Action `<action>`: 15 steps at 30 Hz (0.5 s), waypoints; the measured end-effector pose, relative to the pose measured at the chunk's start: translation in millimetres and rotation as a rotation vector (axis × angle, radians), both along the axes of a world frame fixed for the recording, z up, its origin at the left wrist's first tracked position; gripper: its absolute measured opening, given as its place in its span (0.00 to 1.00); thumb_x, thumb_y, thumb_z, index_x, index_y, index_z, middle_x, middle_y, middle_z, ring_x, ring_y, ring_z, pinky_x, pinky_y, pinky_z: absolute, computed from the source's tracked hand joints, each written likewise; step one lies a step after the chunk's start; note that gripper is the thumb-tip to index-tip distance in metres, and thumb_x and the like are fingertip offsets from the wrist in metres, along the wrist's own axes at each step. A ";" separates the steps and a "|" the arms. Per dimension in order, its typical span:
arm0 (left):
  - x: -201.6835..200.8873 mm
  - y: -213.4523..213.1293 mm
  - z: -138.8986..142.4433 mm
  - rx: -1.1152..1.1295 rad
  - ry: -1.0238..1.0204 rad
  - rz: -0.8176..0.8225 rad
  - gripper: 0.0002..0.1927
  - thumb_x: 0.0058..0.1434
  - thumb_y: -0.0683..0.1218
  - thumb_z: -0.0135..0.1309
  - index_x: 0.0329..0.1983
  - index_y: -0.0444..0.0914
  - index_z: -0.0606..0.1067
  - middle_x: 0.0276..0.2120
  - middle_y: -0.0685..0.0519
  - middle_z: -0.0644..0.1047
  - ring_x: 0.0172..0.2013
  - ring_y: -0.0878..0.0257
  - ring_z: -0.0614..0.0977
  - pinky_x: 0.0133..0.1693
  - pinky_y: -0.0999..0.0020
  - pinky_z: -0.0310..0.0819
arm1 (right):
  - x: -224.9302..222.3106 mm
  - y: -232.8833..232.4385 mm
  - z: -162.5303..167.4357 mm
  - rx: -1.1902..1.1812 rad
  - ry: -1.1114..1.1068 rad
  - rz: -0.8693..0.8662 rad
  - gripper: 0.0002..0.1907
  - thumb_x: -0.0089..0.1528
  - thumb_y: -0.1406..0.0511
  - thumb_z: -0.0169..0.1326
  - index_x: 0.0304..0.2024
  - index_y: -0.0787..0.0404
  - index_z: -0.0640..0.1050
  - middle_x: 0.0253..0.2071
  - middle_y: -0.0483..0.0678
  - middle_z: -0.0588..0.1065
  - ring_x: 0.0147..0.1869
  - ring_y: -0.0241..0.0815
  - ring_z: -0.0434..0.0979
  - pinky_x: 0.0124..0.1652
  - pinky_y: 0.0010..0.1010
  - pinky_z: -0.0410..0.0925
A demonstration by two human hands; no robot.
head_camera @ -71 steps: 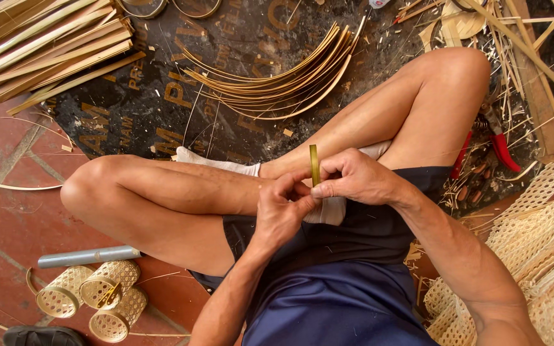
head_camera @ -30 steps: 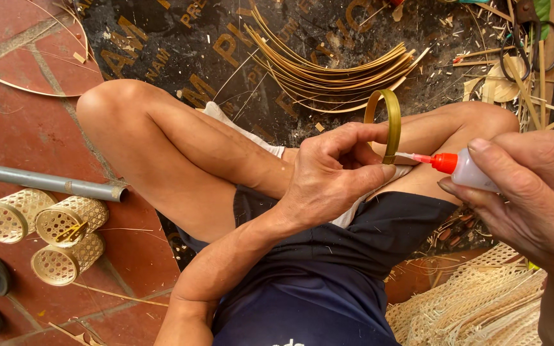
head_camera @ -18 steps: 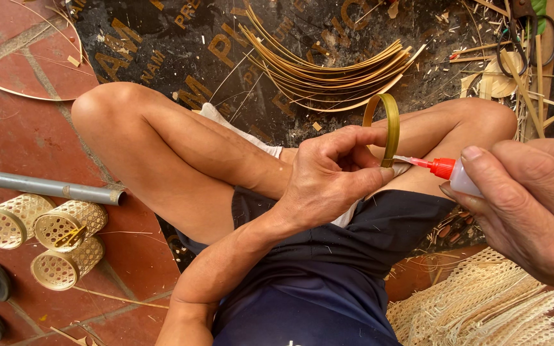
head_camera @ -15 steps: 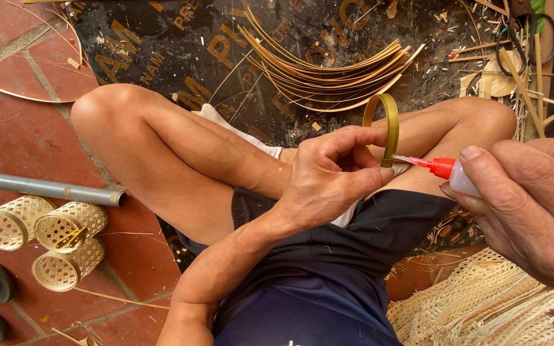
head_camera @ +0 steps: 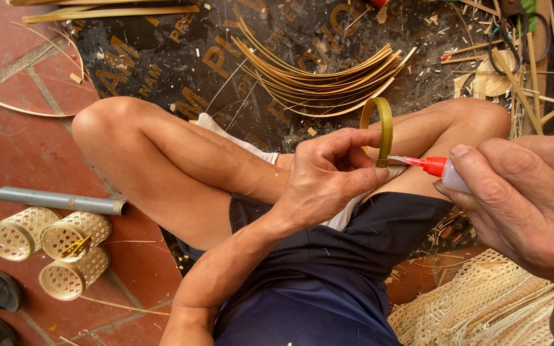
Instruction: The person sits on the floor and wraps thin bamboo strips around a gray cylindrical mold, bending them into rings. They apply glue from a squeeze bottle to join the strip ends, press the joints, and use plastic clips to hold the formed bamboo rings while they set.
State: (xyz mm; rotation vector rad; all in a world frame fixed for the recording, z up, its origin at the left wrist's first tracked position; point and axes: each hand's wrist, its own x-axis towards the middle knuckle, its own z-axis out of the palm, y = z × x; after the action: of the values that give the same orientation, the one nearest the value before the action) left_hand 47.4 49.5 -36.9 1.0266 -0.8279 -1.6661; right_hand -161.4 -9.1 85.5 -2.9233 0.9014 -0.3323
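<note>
The left hand (head_camera: pixel 328 176) pinched a bamboo ring (head_camera: pixel 379 128) between thumb and fingers, holding it upright above the crossed legs. The right hand (head_camera: pixel 520 198) gripped a glue bottle (head_camera: pixel 440 170) with a red nozzle; the nozzle tip touched the ring's lower edge beside the left thumb. A bundle of curved bamboo strips (head_camera: pixel 322 77) lay on the dark mat (head_camera: pixel 161 57) beyond the knees. Three small woven baskets (head_camera: pixel 52 247) lay on the red tile floor (head_camera: pixel 14 147) at left, just beside a grey pipe (head_camera: pixel 62 202). Woven matting (head_camera: pixel 482 307) lay at lower right, under the right forearm.
</note>
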 end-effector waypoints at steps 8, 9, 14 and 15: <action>-7.8 -3.9 -5.8 0.038 0.045 -0.007 0.20 0.62 0.36 0.64 0.58 0.32 0.77 0.33 0.57 0.79 0.33 0.75 0.78 0.36 0.79 0.76 | -41.2 -7.3 -26.3 0.049 -0.080 0.011 0.25 0.50 0.65 0.73 0.45 0.72 0.80 0.36 0.55 0.77 0.40 0.51 0.78 0.40 0.42 0.68; -6.8 -4.7 -6.9 0.038 0.040 -0.010 0.20 0.61 0.36 0.64 0.58 0.32 0.77 0.33 0.57 0.79 0.33 0.75 0.78 0.36 0.79 0.76 | -49.3 -10.9 -37.8 0.053 -0.138 0.015 0.27 0.48 0.62 0.73 0.43 0.72 0.79 0.35 0.55 0.78 0.39 0.51 0.78 0.39 0.42 0.68; 0.2 -11.3 -12.5 0.057 -0.035 0.041 0.22 0.58 0.35 0.65 0.57 0.30 0.78 0.33 0.57 0.79 0.33 0.74 0.78 0.37 0.79 0.74 | -89.9 -37.8 -118.3 0.344 -0.508 -0.430 0.29 0.58 0.60 0.70 0.59 0.66 0.80 0.43 0.49 0.77 0.44 0.38 0.75 0.45 0.25 0.70; 1.0 -12.3 -13.5 0.062 -0.044 0.061 0.23 0.57 0.35 0.65 0.57 0.30 0.78 0.33 0.57 0.79 0.33 0.74 0.78 0.37 0.79 0.74 | -95.8 -45.2 -137.2 0.387 -0.607 -0.533 0.27 0.63 0.63 0.69 0.62 0.67 0.79 0.46 0.48 0.77 0.46 0.36 0.76 0.48 0.24 0.71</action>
State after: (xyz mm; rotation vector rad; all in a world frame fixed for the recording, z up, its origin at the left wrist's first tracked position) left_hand 48.4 37.2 -50.4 1.1242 -0.7700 -1.6310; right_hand -257.1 -54.3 -51.7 -2.0072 1.4030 -0.8908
